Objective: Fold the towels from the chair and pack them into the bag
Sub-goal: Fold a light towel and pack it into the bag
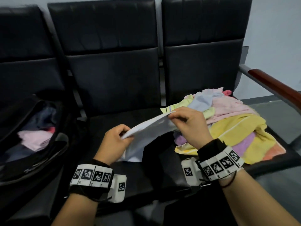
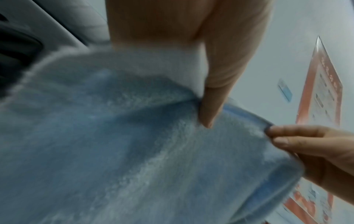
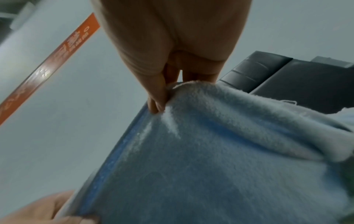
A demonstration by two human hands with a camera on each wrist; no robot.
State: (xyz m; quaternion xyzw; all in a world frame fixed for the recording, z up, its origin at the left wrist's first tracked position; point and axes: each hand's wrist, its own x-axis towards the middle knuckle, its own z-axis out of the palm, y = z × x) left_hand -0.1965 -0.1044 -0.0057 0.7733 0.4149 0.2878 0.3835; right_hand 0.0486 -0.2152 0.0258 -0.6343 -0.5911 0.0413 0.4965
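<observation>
Terry-soft and pale blue, the towel (image 1: 147, 132) hangs between my two hands over the middle seat (image 1: 130, 170) of the black chair row. My left hand (image 1: 114, 141) pinches one end of its top edge, my right hand (image 1: 190, 124) pinches the other, thumb against fingers on the hem — both clamped on cloth, nothing loose. The lower part sags down and its bottom appears to touch the seat.

What could go wrong, as I judge it: each pinch takes only a thin bite of the hem, so a quick snap to straighten the towel could pull a corner free and drop it on the seat, or off the front edge. The slack also bunches under my left hand (the fold may come out crooked if I close it without levelling the corners first). The pile of unfolded towels (image 1: 228, 128) sits just beside my right wrist; a wide swing could drag one along. The bag (image 1: 32, 160) lies open on the left seat, with pink cloth already inside.

Writing: orange-red notices (image 2: 321, 97) on the wall carry print, but it is too blurred to read — no brand shows on the towel.
</observation>
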